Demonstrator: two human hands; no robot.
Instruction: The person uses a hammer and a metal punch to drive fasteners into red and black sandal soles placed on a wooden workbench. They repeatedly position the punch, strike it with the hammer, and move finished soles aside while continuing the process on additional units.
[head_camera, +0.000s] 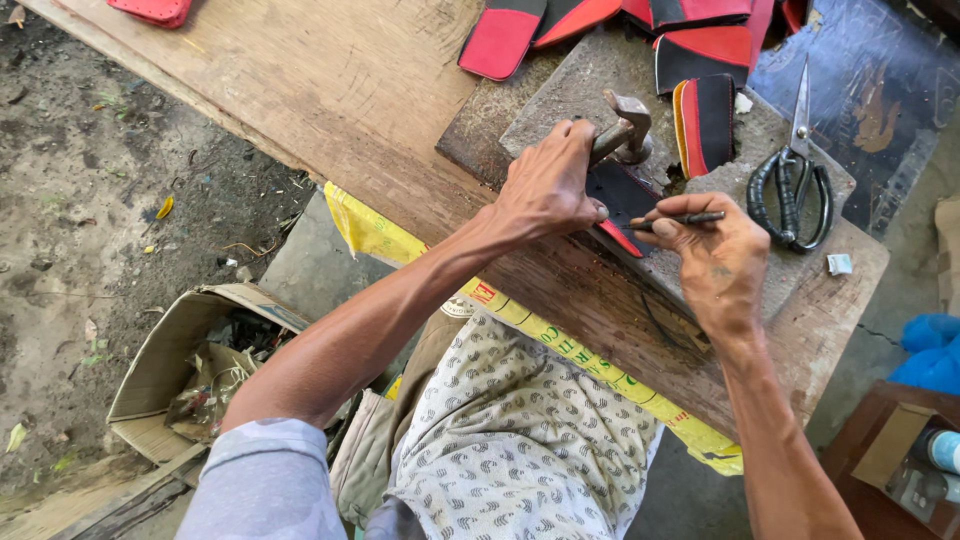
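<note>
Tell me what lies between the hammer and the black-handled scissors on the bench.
In the head view, a folded red and black piece edged in yellow stands between the hammer and the scissors, on the grey slab.

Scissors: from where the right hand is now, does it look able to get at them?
Probably yes. The scissors lie flat on the stone slab just beyond the right hand, with nothing between them. The hand's fingers pinch a thin tool, though, which it would likely have to put down first.
</note>
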